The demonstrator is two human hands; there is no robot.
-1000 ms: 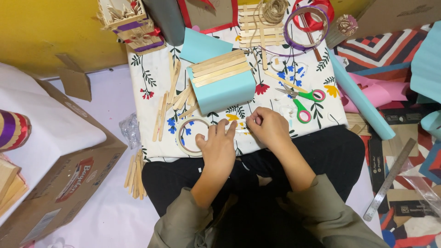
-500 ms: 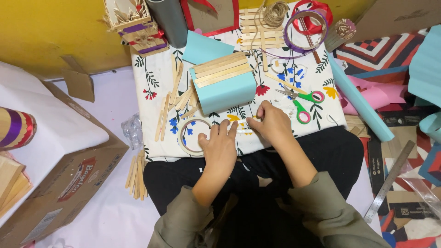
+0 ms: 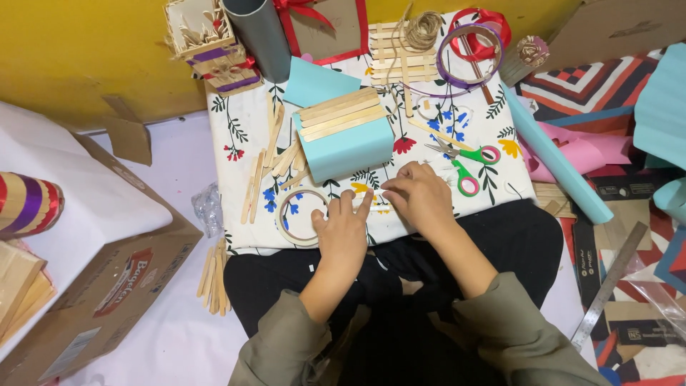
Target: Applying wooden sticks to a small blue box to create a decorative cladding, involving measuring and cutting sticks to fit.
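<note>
Hands are held together at the front edge of the floral-print cloth board [image 3: 246, 143]: left hand [image 3: 341, 230] beside the round tape ring [image 3: 299, 216], right hand [image 3: 418, 196] near green-handled scissors [image 3: 464, 161]; what is pinched cannot be told.

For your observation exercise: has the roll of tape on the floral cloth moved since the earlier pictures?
No. The roll of tape lies just below-left of the light blue box, beside the left hand, as it did earlier; only the camera view shifted.

We can't tell what the right hand [image 3: 421, 196] pinches; fingers hide it. Left hand [image 3: 341, 227] covers part of the tape ring [image 3: 294, 214]. Grey tube [image 3: 259, 32] cut off at top.
</note>
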